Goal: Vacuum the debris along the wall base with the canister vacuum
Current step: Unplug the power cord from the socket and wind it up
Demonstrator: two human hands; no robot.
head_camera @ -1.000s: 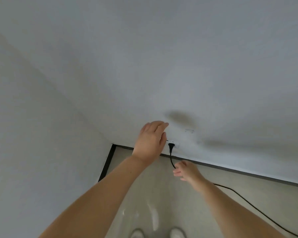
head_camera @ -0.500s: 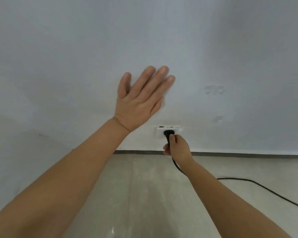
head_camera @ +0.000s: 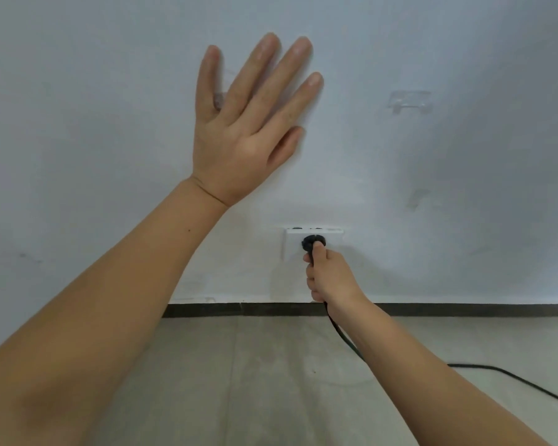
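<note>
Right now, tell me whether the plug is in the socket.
In, it seems: the plug sits against the socket, gripped by the right hand. Prongs hidden.

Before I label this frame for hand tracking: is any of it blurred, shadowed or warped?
Head view: the left hand flat on the wall is sharp, its fingertips slightly soft; the right hand gripping the plug is crisp; soft even light casts faint shadows beside both hands; the baseboard looks nearly straight.
</note>
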